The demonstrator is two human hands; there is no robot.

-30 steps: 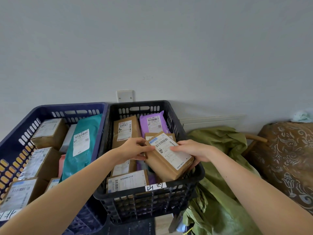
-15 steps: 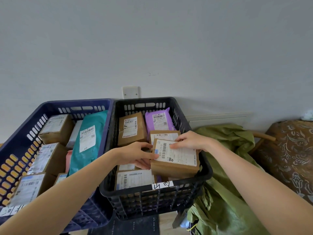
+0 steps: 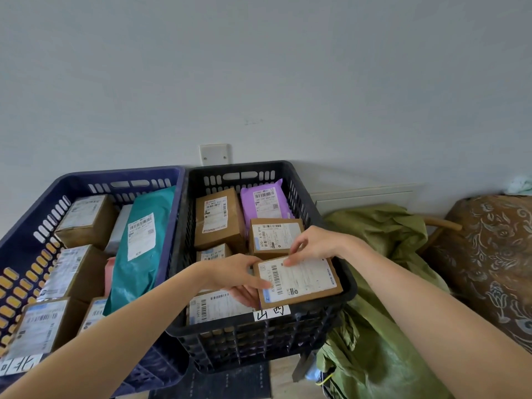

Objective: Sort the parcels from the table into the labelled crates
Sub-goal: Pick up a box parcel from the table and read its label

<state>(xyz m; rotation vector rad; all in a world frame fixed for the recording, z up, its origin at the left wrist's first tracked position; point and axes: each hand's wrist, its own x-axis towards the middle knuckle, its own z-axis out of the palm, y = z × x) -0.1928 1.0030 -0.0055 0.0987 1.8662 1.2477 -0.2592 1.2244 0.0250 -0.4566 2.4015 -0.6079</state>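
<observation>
Cardboard parcel sits in near right corner of black crate, riding high on parcels beneath, roughly level with rim. Left hand grips its left edge, thumb on label; right hand pinches far edge. Risk: released on uneven stack, parcel could slide over right rim onto green sack. Misread handwritten tag would mean wrong crate.

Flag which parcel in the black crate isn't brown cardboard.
The purple mailer in the far right corner of the black crate: a soft bag; every other visible parcel there is a brown box.
</observation>
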